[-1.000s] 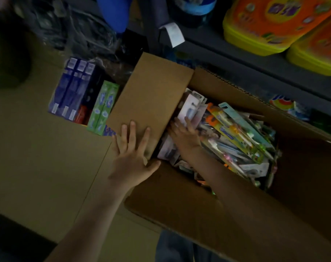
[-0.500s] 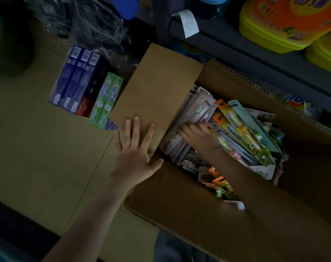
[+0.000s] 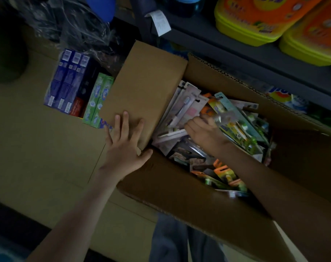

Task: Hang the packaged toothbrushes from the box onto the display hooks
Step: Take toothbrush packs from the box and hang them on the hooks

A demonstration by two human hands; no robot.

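My right hand (image 3: 202,134) is down inside the box (image 3: 179,201) and is the one nearer the toothbrushes. It sits in the gap between two fans of packets. The pale packs (image 3: 181,108) lie just to its left, their long axis slanting from hang tabs at the far side down toward my left hand. The coloured packs (image 3: 234,121) lie to its right, with tabs also at the far side and tails running away to the right. My fingers curl down into the pile against the coloured packs, but I cannot tell whether they have closed on one. To lift one out, I judge I should draw it along its length, tab end first. My left hand (image 3: 125,148) lies flat and spread on the folded-out flap (image 3: 147,87), holding nothing and pressing it down. The box is full of loose, overlapping packets. Toothpaste cartons (image 3: 70,82) stand in a second box beyond the flap. The hooks are out of sight.
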